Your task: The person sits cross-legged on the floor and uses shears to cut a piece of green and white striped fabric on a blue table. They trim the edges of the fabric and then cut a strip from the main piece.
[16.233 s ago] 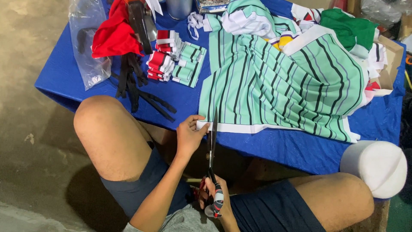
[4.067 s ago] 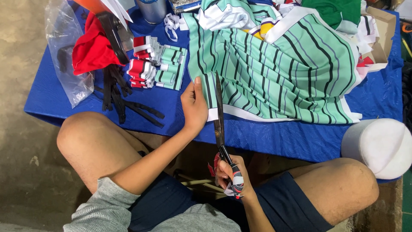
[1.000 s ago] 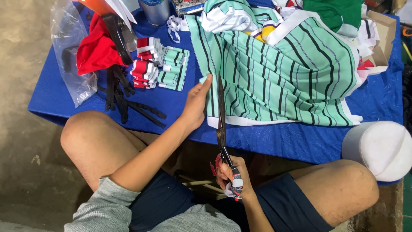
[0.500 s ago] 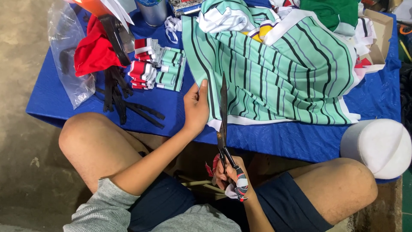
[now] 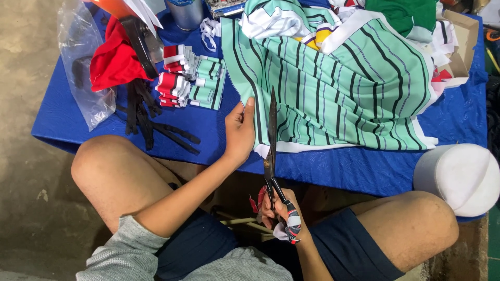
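Observation:
A mint-green fabric with dark stripes (image 5: 333, 88) lies spread over the blue table (image 5: 364, 171). My left hand (image 5: 239, 130) grips its left edge near the white hem. My right hand (image 5: 278, 213), below the table edge, is closed on the cloth-wrapped handles of long dark scissors (image 5: 272, 140). Their blades point up along the fabric's left edge, just right of my left thumb.
Small stacks of folded striped pieces (image 5: 192, 80) lie left of the fabric, with black strips (image 5: 151, 125), red cloth (image 5: 112, 62) and a clear plastic bag (image 5: 83, 67). A white round container (image 5: 461, 177) sits by my right knee. A cardboard box (image 5: 461, 52) stands at the far right.
My left hand has slid further up the fabric's left edge, and the scissors' blades have advanced up along it. The view has shifted slightly.

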